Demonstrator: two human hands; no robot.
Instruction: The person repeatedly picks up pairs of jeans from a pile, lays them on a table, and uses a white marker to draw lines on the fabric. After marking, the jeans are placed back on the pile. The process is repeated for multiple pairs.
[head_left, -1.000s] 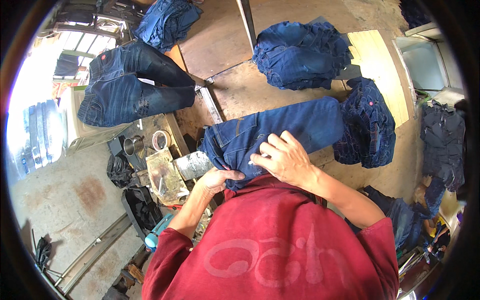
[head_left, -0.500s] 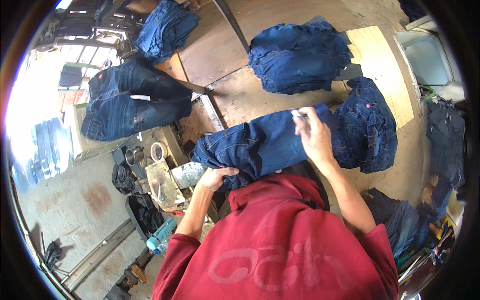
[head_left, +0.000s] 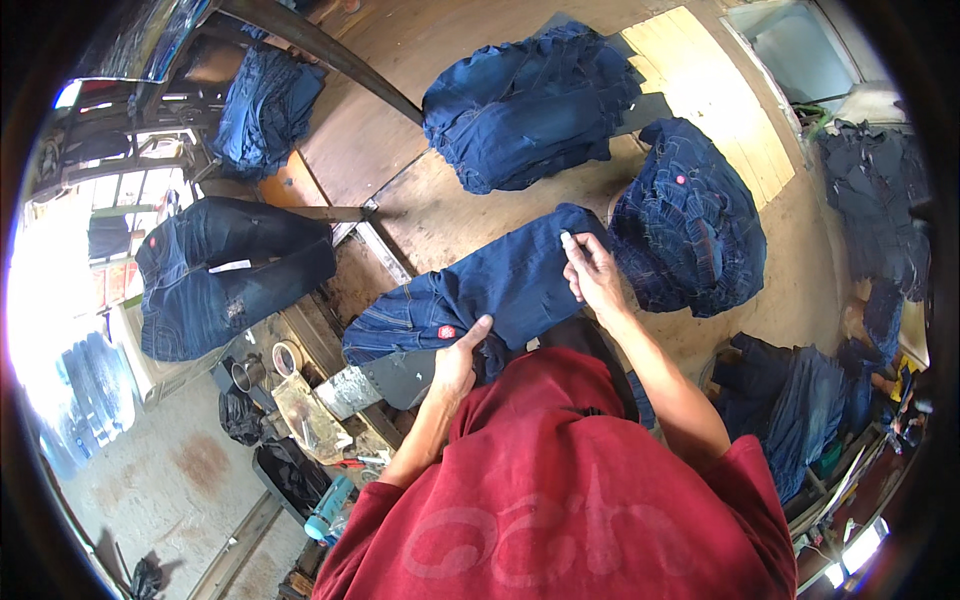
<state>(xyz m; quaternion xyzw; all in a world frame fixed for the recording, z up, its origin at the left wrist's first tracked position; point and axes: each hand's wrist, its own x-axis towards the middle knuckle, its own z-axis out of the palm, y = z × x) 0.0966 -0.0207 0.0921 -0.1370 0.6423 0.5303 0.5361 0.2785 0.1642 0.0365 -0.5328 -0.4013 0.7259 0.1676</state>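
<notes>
A dark blue pair of jeans (head_left: 500, 283) lies folded lengthwise in front of me, its waist end at the left and a round red tag near its lower edge. My left hand (head_left: 457, 365) grips that edge beside the tag, thumb on top and the other fingers mostly hidden. Over the far right end of the denim, my right hand (head_left: 596, 275) is closed, pinching a small white piece (head_left: 565, 237) that looks like chalk. A grey flat board (head_left: 395, 378) shows under the waist end.
Piles of denim (head_left: 530, 105) lie on the table beyond, with another gathered heap (head_left: 690, 220) to the right. At the left, more jeans (head_left: 235, 265) drape over a support. A tape roll (head_left: 287, 357) and a turquoise bottle (head_left: 329, 508) are at lower left. A metal bar (head_left: 330, 60) crosses the top.
My left hand has shifted rightward along the jeans' near edge, and the red tag now shows. My right hand has come down closer to the cloth. The whole view has turned slightly.
</notes>
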